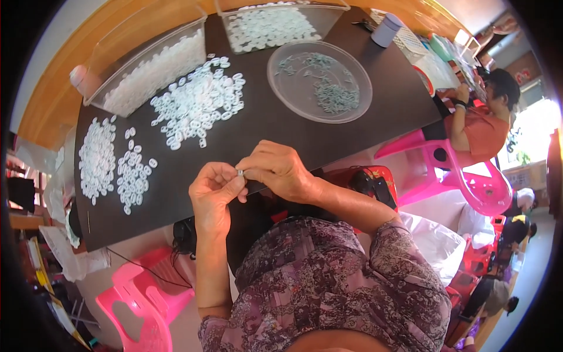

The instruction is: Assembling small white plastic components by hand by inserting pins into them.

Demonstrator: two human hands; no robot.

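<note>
My left hand (214, 186) and my right hand (280, 171) meet over the near edge of the dark table (275, 138). Between their fingertips they pinch a small pale piece (240, 172), too small to make out fully. To the left of the hands lie loose white oval rings: a large pile (200, 101), a tall narrow pile (97, 157) and a smaller group (134, 179). Beyond my right hand sits a shallow round clear tray (285, 97), with many tiny grey-green pieces (336, 97) scattered in it.
Two clear plastic bins, one at the far left (107, 101) and one at the back (339, 14), hold more white pieces. A lidded grey cup (386, 30) stands at the far right. Pink plastic chairs (136, 293) flank me. A person (482, 120) sits at the right.
</note>
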